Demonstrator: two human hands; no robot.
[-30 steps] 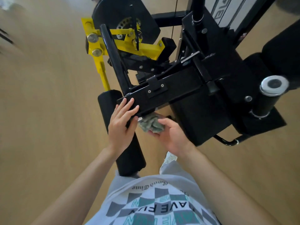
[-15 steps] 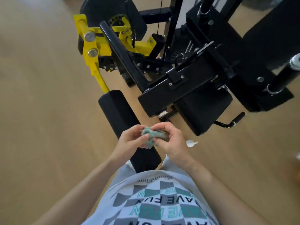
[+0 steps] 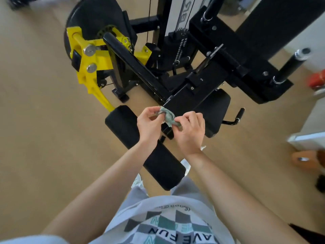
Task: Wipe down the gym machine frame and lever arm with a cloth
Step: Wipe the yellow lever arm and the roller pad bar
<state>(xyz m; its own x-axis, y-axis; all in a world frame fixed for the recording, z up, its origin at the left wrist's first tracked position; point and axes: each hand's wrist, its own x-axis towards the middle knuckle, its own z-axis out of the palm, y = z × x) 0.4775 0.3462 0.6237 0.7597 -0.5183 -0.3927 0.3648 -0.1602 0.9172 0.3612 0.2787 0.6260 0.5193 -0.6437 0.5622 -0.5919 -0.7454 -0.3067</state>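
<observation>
A small grey-green cloth [image 3: 168, 116] is bunched between both hands, just in front of the near end of the black machine frame [image 3: 197, 95]. My left hand [image 3: 149, 124] pinches its left end and my right hand [image 3: 190, 132] pinches its right end. A black lever arm [image 3: 133, 67] runs from the frame up to the yellow pivot bracket [image 3: 91, 67]. A black roller pad [image 3: 140, 143] lies below my hands, partly hidden by my left wrist.
The machine's seat pad [image 3: 216, 110] and a side handle [image 3: 235, 118] sit right of my hands. A weight post [image 3: 290, 66] sticks up at far right. Wooden floor [image 3: 44, 129] lies open on the left; blurred objects line the right edge.
My left hand left the frame end and joined the right hand on the cloth. Both hands now stretch the cloth apart, closer to the frame end. The camera view shifted.
</observation>
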